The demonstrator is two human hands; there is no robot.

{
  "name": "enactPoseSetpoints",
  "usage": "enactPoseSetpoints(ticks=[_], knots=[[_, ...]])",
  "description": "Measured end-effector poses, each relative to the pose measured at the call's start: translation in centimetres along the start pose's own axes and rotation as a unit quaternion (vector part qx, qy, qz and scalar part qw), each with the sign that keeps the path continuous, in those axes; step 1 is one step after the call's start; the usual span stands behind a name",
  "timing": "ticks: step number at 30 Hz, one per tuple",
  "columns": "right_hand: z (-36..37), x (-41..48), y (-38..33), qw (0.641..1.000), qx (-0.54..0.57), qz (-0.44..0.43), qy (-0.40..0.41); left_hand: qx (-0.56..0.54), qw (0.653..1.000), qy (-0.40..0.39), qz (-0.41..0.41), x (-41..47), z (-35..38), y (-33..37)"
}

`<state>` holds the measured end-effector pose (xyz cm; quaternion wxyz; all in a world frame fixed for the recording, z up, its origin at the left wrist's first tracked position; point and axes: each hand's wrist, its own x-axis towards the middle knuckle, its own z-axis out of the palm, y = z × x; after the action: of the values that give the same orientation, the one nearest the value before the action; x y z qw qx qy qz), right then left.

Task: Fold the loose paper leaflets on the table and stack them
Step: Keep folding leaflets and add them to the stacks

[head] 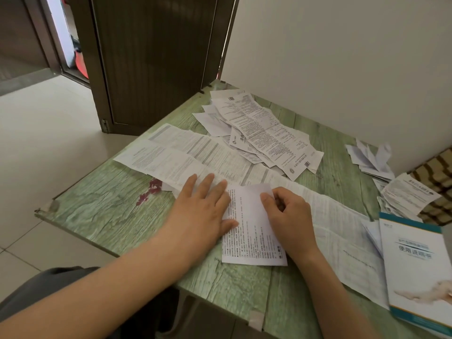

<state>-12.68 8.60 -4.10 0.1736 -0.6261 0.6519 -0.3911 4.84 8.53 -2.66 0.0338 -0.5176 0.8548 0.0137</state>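
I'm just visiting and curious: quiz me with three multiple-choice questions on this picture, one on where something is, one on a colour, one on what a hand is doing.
1. Where does the teal-edged booklet lie?
A. at the near right corner of the table
B. on the floor
C. leaning against the door

2. What colour is the stain on the table?
A. blue
B. dark red
C. yellow

3. How does the left hand lie?
A. flat, on the left edge of the small leaflet
B. clenched in the air
C. curled round a pen

Answers:
1 A, the booklet lies at the table's right, nearest the camera.
2 B, the blotch is dark red on the green woodgrain.
3 A, its fingers are straight and spread on the paper.
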Motion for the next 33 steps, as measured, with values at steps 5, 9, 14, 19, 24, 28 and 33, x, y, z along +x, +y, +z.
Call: enactPoseSetpoints(ticks=[5,9,14,19,24,28,33], knots=[[-0.6,0.0,-0.7,0.996,0.089,0.021,0.019,-0.229,0.965,0.125,-0.043,-0.7,0.5,0.6],[-1.4,-0.2,-1.8,0.976,0.208,0.038,0.044,-0.546,0.810,0.180,-0.119,-0.6,-1.6,0.3],[-1.6,-0.7,-2.9,0.964,0.259,0.044,0.030,-0.666,0.741,0.026,-0.082,-0.9,-2.4,-0.4],[-1.9,-0.6,-3.2,0.950,0.294,0.101,0.002,-0.678,0.730,0.003,-0.083,-0.7,-2.8,-0.4],[-2.1,-0.5,-3.0,0.916,0.355,0.152,-0.109,-0.678,0.725,0.023,-0.119,-0.6,-2.7,-0.7],[-2.2,-0.4,-3.0,0.887,0.383,0.181,-0.185,-0.696,0.704,0.019,-0.139,-0.4,-3.0,-1.3],[-2.0,-0.5,-2.9,0.921,0.333,0.124,-0.160,-0.773,0.601,-0.002,-0.202,-0.1,-3.2,-1.1]])
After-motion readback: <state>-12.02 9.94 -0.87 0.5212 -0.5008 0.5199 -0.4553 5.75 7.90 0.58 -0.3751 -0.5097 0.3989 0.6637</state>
